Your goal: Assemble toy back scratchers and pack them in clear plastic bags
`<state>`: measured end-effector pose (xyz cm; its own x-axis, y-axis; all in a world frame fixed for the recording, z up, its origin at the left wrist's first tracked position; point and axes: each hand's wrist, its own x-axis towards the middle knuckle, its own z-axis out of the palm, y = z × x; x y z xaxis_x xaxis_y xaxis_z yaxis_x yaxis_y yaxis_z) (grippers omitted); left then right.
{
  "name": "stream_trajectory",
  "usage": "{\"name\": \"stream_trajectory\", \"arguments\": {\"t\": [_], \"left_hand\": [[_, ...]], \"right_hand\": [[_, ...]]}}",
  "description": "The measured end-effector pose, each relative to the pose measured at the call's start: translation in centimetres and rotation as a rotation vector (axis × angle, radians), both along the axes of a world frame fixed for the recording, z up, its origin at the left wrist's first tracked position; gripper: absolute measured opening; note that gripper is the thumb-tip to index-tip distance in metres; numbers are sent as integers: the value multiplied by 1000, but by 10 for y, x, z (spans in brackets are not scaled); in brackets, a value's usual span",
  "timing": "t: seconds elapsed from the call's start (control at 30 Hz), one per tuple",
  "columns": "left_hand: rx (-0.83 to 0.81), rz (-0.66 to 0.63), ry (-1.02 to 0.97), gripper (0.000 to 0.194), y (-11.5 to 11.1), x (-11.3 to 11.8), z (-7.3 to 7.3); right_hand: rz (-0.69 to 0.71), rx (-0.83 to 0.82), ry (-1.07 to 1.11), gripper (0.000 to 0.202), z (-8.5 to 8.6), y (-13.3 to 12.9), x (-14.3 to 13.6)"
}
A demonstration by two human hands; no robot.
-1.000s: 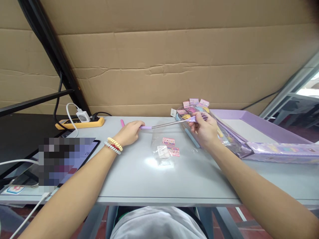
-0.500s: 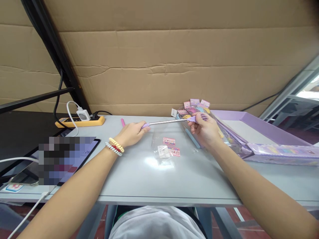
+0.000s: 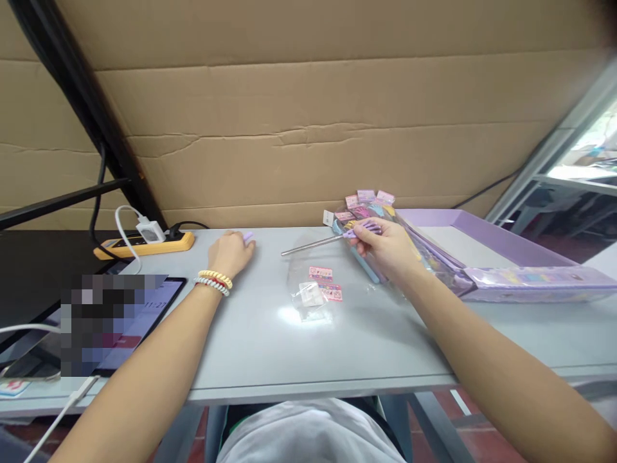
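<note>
My right hand (image 3: 383,244) grips the purple hand-shaped head of a back scratcher (image 3: 313,245). Its bare metal rod points left, ending in mid-air over the table. On the left, my left hand (image 3: 231,251) is closed around a purple handle (image 3: 248,238), of which only one end shows past the fingers. The handle and the rod are apart. Below the rod lie clear plastic wrappers with pink labels (image 3: 321,274) and a white card (image 3: 311,294). Behind my right hand is a pile of packaged back scratchers (image 3: 359,209) in several colours.
A purple box (image 3: 520,247) stands open at the right. On the left are a yellow power strip (image 3: 180,243) with a white charger (image 3: 150,229), and a tablet (image 3: 159,302) with cables nearby. Cardboard (image 3: 308,96) walls the back of the grey table (image 3: 376,341).
The purple handle has come off the metal rod, and my left hand has moved left with it. The rod's free end now tilts down to the left in my right hand's grip.
</note>
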<state>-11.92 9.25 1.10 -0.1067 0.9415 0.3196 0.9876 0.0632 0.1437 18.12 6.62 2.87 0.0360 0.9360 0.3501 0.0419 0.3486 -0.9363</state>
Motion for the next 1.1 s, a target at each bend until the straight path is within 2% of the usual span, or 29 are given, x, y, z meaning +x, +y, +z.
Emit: {"name": "stream_trajectory", "arguments": {"t": [0.07, 0.17, 0.37, 0.5, 0.57, 0.63, 0.73, 0.83, 0.9, 0.97, 1.03, 1.1], "left_hand": [[-49, 122, -28, 53, 8, -6, -6], [-122, 180, -61, 62, 17, -12, -13], [-138, 248, -121, 42, 18, -16, -14], [-139, 247, -145, 36, 16, -16, -10], [-69, 177, -135, 33, 13, -13, -7], [51, 64, -117, 28, 9, -8, -3], [226, -223, -82, 22, 0, 3, 0], [305, -540, -71, 16, -10, 15, 0], [337, -678, -65, 13, -16, 24, -1], [389, -782, -42, 13, -22, 33, -2], [468, -858, -8, 13, -28, 42, -2], [545, -894, 25, 13, -33, 50, -3]], "right_hand": [[-38, 22, 118, 31, 3, 3, 4], [-37, -9, 216, 28, 6, 6, 8], [46, -194, 147, 27, -10, 5, -9], [150, -303, -13, 25, -24, 5, -19], [149, -298, -254, 18, -29, 5, -20], [95, -191, -567, 10, -31, 4, -21], [73, 45, -907, 6, -31, 1, -21], [8, 284, -1001, 13, -27, -2, -18], [-104, 470, -969, 29, -22, -4, -16], [-151, 610, -965, 45, -17, -6, -13], [-91, 659, -1014, 48, -12, -9, -11], [30, 602, -1074, 35, -7, -12, -10]]}}
